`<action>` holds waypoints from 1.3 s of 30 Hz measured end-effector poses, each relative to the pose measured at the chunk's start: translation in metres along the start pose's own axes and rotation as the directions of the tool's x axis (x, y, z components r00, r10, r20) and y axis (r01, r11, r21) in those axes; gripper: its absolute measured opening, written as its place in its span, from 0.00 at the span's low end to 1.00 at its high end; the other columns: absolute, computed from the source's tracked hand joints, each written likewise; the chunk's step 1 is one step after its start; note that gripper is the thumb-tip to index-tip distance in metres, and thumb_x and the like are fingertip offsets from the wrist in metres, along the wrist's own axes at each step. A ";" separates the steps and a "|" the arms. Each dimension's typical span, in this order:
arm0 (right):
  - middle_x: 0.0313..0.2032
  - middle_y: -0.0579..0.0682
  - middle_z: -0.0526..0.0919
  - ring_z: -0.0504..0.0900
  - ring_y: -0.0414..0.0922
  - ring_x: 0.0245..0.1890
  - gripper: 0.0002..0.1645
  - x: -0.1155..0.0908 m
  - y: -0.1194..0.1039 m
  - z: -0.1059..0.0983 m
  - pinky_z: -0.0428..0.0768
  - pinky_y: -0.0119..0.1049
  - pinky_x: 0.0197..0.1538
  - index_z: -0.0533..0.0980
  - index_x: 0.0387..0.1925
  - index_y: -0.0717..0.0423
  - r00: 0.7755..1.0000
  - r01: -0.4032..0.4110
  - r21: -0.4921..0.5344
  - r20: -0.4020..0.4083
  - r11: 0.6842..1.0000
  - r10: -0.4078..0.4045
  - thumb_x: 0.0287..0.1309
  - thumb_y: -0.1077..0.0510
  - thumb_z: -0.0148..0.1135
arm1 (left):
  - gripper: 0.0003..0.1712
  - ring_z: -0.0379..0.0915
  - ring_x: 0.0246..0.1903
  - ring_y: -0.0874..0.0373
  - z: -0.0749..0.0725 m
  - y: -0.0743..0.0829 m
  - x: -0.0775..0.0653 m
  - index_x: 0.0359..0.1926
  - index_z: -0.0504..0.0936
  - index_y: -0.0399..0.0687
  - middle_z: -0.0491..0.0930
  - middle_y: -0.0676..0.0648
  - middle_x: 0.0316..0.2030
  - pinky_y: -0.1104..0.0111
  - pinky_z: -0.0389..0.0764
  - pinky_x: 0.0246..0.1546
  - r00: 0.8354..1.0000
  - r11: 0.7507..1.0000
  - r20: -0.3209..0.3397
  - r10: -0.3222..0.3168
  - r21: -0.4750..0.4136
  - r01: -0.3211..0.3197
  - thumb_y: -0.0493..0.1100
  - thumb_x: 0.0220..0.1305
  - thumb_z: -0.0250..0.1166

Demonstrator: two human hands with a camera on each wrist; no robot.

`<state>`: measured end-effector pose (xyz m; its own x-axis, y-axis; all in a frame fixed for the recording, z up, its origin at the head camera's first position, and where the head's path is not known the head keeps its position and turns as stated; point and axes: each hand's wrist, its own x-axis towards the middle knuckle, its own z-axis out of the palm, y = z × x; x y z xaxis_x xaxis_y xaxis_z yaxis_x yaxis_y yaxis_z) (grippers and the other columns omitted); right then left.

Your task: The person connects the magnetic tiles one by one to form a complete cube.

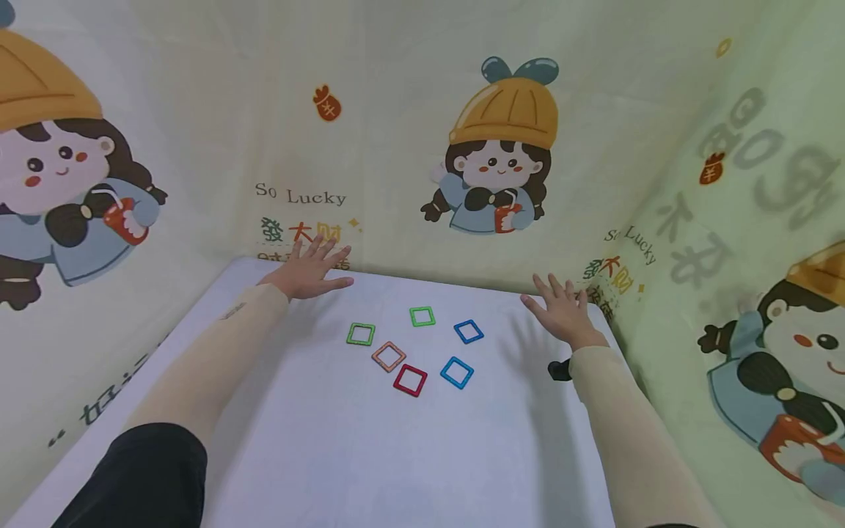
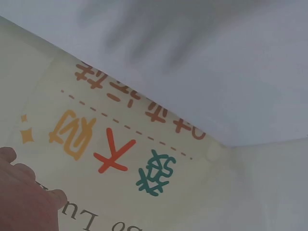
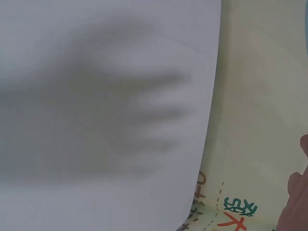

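Both hands are held out above the far part of a white table with fingers spread, and neither holds anything. The left hand (image 1: pixel 309 271) is over the far left corner; the right hand (image 1: pixel 562 314) is over the far right. Between them lie several small square frames: a green frame (image 1: pixel 360 345) nearest the left hand, another green frame (image 1: pixel 422 325), an orange frame (image 1: pixel 378 360), a red frame (image 1: pixel 398 384), a blue frame (image 1: pixel 480 336) and a lighter blue frame (image 1: pixel 445 375). In the wrist views only part of the left hand (image 2: pixel 29 202) and right hand (image 3: pixel 294 204) shows.
The white table (image 1: pixel 370 455) ends at a printed cloth (image 1: pixel 396 169) hanging behind and on both sides. A small black object (image 1: pixel 559 370) shows beside the right wrist. Shadows of the hands fall on the tabletop.
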<state>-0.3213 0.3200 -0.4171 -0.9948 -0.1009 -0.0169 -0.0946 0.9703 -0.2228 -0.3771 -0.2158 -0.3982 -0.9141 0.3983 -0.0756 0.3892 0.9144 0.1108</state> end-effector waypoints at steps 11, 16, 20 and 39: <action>0.82 0.64 0.37 0.29 0.73 0.79 0.54 -0.002 -0.001 -0.004 0.24 0.73 0.72 0.40 0.84 0.43 0.999 0.030 0.056 -0.042 0.998 -0.027 0.70 0.20 0.31 | 0.53 0.19 0.81 0.37 -0.005 -0.001 -0.008 0.84 0.41 0.58 0.32 0.38 0.83 0.34 0.24 0.74 1.000 1.000 -0.013 0.003 0.017 -0.003 0.79 0.71 0.43; 0.82 0.64 0.39 0.31 0.73 0.79 0.52 -0.001 -0.009 -0.007 0.25 0.75 0.72 0.42 0.84 0.45 0.998 0.030 0.035 -0.055 0.999 -0.029 0.72 0.22 0.33 | 0.53 0.19 0.81 0.37 -0.004 -0.001 -0.007 0.84 0.41 0.58 0.32 0.38 0.83 0.35 0.21 0.74 1.000 1.000 0.001 0.002 0.007 -0.002 0.78 0.71 0.44; 0.82 0.63 0.40 0.33 0.71 0.80 0.50 0.000 -0.016 -0.007 0.27 0.74 0.73 0.42 0.84 0.45 0.998 0.046 0.021 -0.038 0.999 -0.045 0.73 0.24 0.34 | 0.53 0.22 0.81 0.36 -0.001 0.000 -0.008 0.84 0.43 0.56 0.36 0.37 0.83 0.35 0.24 0.74 1.000 1.000 0.005 -0.004 -0.005 0.004 0.77 0.71 0.46; 0.73 0.58 0.69 0.66 0.61 0.73 0.39 0.003 -0.064 -0.006 0.58 0.66 0.75 0.59 0.79 0.41 0.956 0.267 -0.005 -0.128 0.964 -0.265 0.73 0.43 0.59 | 0.37 0.49 0.78 0.35 0.037 0.051 0.006 0.63 0.82 0.49 0.69 0.38 0.72 0.39 0.48 0.77 0.972 0.972 0.137 0.191 0.112 -0.207 0.71 0.69 0.58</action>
<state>-0.3180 0.2590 -0.3968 -0.9305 -0.3256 0.1678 -0.3568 0.9094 -0.2140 -0.3588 -0.1641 -0.4301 -0.7985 0.5718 -0.1883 0.5803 0.8143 0.0124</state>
